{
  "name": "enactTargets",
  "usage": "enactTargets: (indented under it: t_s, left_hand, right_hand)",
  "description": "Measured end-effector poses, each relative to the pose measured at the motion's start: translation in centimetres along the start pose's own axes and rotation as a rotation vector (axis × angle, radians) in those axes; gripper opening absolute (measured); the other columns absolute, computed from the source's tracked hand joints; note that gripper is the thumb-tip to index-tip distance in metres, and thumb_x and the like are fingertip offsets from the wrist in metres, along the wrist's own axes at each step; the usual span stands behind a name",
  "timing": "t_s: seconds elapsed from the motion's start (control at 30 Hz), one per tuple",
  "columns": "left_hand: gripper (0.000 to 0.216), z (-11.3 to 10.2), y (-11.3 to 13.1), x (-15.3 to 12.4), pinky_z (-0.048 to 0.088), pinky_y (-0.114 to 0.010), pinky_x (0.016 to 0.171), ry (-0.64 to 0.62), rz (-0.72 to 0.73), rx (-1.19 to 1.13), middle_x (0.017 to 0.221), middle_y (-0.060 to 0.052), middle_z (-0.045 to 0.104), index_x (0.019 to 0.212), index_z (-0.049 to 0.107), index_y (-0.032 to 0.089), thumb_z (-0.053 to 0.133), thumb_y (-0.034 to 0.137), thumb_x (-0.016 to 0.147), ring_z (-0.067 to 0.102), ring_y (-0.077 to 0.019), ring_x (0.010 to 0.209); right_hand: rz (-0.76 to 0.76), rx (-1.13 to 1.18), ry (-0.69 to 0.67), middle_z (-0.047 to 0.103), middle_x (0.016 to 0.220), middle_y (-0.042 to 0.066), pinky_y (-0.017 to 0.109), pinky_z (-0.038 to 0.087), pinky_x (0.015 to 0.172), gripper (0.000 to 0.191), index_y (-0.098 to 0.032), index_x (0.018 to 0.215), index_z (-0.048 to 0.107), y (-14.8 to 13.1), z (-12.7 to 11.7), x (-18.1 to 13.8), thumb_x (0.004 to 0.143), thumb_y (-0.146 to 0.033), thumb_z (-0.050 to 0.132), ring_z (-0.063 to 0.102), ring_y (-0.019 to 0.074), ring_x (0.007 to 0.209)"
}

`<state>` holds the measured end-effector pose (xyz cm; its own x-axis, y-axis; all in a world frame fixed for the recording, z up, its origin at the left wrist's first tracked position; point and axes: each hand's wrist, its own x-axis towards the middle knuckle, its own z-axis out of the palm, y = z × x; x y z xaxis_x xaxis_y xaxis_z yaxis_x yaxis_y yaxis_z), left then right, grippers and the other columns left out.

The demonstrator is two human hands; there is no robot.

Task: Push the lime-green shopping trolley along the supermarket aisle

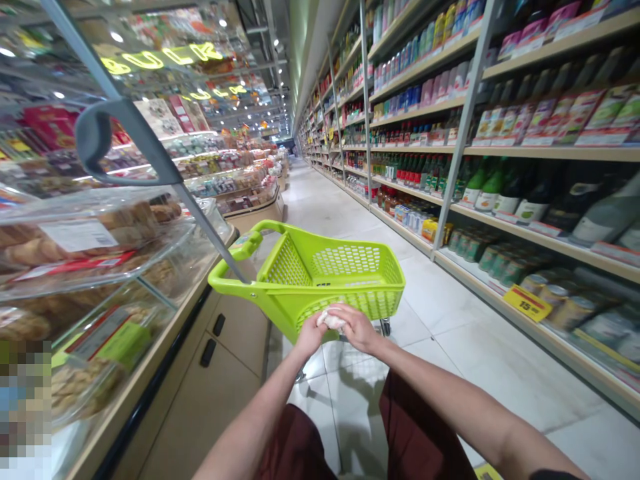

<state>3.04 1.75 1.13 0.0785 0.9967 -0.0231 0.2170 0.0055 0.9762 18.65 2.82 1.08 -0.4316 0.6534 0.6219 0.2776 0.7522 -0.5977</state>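
My left hand (310, 335) and my right hand (357, 327) meet just in front of me, both closed around a small pale bundle (331, 321) that looks like a thin plastic bag with something inside. They hover at the near rim of a lime-green shopping basket (345, 267) on wheels, which stands on the tiled aisle floor. The basket's handle (240, 257) points toward the left counter. I cannot make out what the bundle holds.
A glass bakery display case (100, 267) with a grey lid handle (95, 137) lines the left, over wooden cabinets (225, 347). Shelves of bottles and cans (500, 187) run along the right. The white tiled aisle (320, 200) stretches ahead between them.
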Motion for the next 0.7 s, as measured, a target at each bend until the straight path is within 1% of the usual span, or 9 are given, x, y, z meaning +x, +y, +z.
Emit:
enactTargets:
  t_s: [0.13,0.2,0.27,0.33,0.4,0.5,0.53,0.6,0.7]
  left_hand:
    - [0.023,1.7,0.8,-0.5,0.045,-0.023,0.066,0.058,-0.217,-0.357,0.072,-0.001,0.064,0.082,0.058,0.013,0.057,0.022,0.061,0.058,-0.0110,0.065]
    - [0.023,2.5,1.1,-0.7,0.044,-0.022,0.061,0.021,-0.267,-0.414,0.069,-0.001,0.063,0.081,0.058,0.013,0.058,0.018,0.058,0.057,-0.0098,0.061]
    - [0.024,3.1,1.1,-1.0,0.043,-0.022,0.058,-0.048,-0.252,-0.407,0.067,0.000,0.062,0.079,0.057,0.012,0.056,0.013,0.055,0.055,-0.0100,0.060]
    - [0.024,3.4,0.8,-1.2,0.042,-0.022,0.057,-0.109,-0.213,-0.370,0.063,0.001,0.061,0.076,0.057,0.012,0.053,0.009,0.052,0.054,-0.0101,0.058]
    - [0.023,3.5,0.4,-1.4,0.042,-0.021,0.056,-0.145,-0.186,-0.335,0.061,0.002,0.060,0.072,0.056,0.012,0.050,0.006,0.051,0.053,-0.0094,0.057]
    - [0.033,3.6,0.0,-1.2,0.044,-0.021,0.059,-0.159,-0.173,-0.265,0.074,0.000,0.064,0.081,0.058,0.013,0.046,0.003,0.052,0.058,-0.0112,0.066]
    - [0.038,3.6,-0.1,-1.0,0.045,-0.022,0.063,-0.148,-0.171,-0.209,0.084,-0.002,0.065,0.087,0.058,0.014,0.045,0.003,0.053,0.059,-0.0125,0.073]
    - [0.046,3.4,-0.4,-0.4,0.047,-0.025,0.072,-0.082,-0.157,0.008,0.101,-0.004,0.063,0.099,0.056,0.015,0.043,0.001,0.057,0.059,-0.0144,0.088]
    - [0.047,3.1,-1.0,0.4,0.042,-0.029,0.087,0.017,-0.142,0.342,0.111,-0.007,0.059,0.107,0.054,0.014,0.043,0.001,0.063,0.054,-0.0156,0.102]
  right_hand:
    - [0.197,0.016,0.197,0.054,0.115,0.007,0.036,0.038,0.095,0.050,-0.019,0.113,0.053,0.2,1.0,-0.5,0.069,-0.006,0.034,0.047,0.0176,0.110]
    - [0.242,-0.039,0.207,0.051,0.120,0.007,0.038,0.036,0.097,0.050,-0.019,0.116,0.052,0.2,1.7,-0.6,0.070,-0.007,0.034,0.044,0.0191,0.113]
    - [0.252,-0.104,0.143,0.047,0.125,0.008,0.039,0.034,0.098,0.049,-0.017,0.118,0.049,0.0,2.2,-1.0,0.072,-0.010,0.035,0.040,0.0208,0.117]
    - [0.265,-0.140,0.101,0.045,0.126,0.010,0.040,0.034,0.099,0.048,-0.015,0.121,0.046,-0.2,2.5,-1.5,0.074,-0.014,0.038,0.037,0.0216,0.119]
    - [0.262,-0.149,0.101,0.047,0.124,0.010,0.038,0.036,0.097,0.046,-0.016,0.121,0.046,-0.1,2.2,-1.9,0.075,-0.016,0.042,0.040,0.0208,0.117]
    - [0.151,-0.203,0.075,0.053,0.117,0.008,0.036,0.039,0.094,0.040,-0.019,0.112,0.054,0.7,0.9,-1.7,0.075,-0.012,0.041,0.045,0.0184,0.113]
    - [0.094,-0.248,0.064,0.054,0.116,0.007,0.036,0.038,0.095,0.038,-0.020,0.108,0.057,1.3,0.2,-1.4,0.075,-0.010,0.040,0.044,0.0181,0.113]
    - [-0.005,-0.372,0.069,0.053,0.118,0.007,0.039,0.035,0.097,0.035,-0.019,0.106,0.058,2.7,-1.2,-0.6,0.078,-0.009,0.039,0.038,0.0193,0.118]
    - [-0.097,-0.539,0.085,0.049,0.123,0.007,0.044,0.031,0.098,0.033,-0.018,0.109,0.056,5.1,-2.7,0.3,0.083,-0.011,0.037,0.025,0.0208,0.126]
